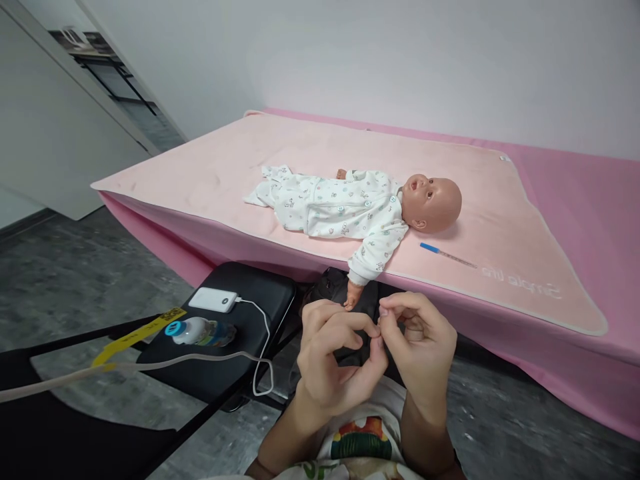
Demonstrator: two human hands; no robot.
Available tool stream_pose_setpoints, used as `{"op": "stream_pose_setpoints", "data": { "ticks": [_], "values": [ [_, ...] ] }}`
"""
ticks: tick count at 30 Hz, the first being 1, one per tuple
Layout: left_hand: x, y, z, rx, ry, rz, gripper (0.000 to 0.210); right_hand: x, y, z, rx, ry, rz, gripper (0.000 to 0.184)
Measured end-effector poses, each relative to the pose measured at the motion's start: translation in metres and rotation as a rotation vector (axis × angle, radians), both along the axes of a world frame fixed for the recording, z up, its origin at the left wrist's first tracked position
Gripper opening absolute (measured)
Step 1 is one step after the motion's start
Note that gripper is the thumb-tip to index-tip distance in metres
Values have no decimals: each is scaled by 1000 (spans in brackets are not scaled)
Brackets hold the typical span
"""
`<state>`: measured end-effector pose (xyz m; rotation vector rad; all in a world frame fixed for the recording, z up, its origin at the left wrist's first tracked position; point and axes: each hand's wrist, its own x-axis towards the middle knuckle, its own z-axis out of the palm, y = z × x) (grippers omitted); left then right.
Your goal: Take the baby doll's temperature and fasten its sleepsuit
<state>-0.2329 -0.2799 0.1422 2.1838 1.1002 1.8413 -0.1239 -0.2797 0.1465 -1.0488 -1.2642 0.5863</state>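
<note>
Left hand (pixel 333 357) and right hand (pixel 423 343) meet at the tips, each thumb and forefinger drawn together (whether on anything tiny, I cannot tell). Beyond them a baby doll (pixel 335 205) lies on its back on a pink blanket (pixel 200 173), one arm (pixel 379 250) over the edge near the left hand; past the right hand lies a blue-ended stick (pixel 431 248).

bag (pixel 368 298): part-hidden behind left hand (pixel 321 360) | black chair (pixel 75 437): cut by left edge | yellow tag (pixel 136 339): print too small
</note>
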Motion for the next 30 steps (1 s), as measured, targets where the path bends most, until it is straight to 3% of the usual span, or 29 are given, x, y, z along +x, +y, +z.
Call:
{"op": "stream_pose_setpoints", "data": {
  "ticks": [8,17,30],
  "values": [
    [-3,2,0,-59,29,-56,40,4,-1,-1,-7,-83,36,20],
    [-4,4,3,-74,92,-62,38,9,2,-3,-72,-114,215,18],
    [-7,2,0,11,-20,-187,38,7,-10,-8,-179,62,353,17]
  ]
}}
